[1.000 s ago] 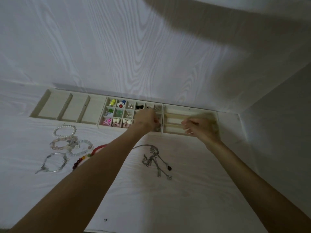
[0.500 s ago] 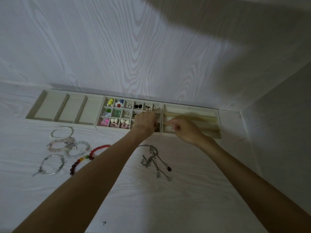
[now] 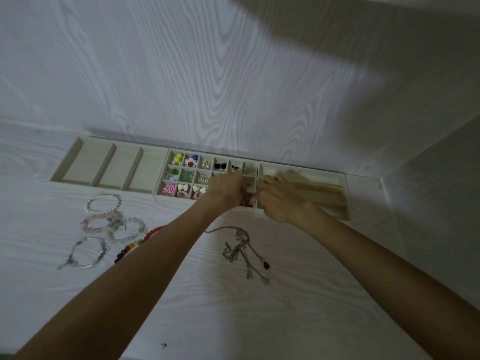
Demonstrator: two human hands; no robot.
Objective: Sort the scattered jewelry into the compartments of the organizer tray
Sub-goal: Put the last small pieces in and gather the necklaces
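The organizer tray lies along the wall in three sections: long compartments at the left (image 3: 85, 162), a small grid (image 3: 170, 175) with coloured earrings in the middle, and a section with pale rolls (image 3: 327, 189) at the right. My left hand (image 3: 226, 189) hovers over the grid's near right corner, its curled fingers on a small dark piece (image 3: 245, 202). My right hand (image 3: 279, 198) has its curled fingertips at the same spot, and its hold is hidden. On the table lie a pearl bracelet (image 3: 103, 203), a pink bracelet (image 3: 98, 223), a clear bead bracelet (image 3: 128, 229) and tangled necklaces (image 3: 241, 248).
A silver chain bracelet (image 3: 83, 252) lies at the near left. A red and multicoloured bead bracelet (image 3: 133, 245) is partly under my left forearm. A wood-grain wall rises right behind the tray, and a side wall (image 3: 441, 178) closes the right.
My right hand has moved left from the roll section to meet my left hand at the grid's near right corner. My left hand has stayed over the grid.
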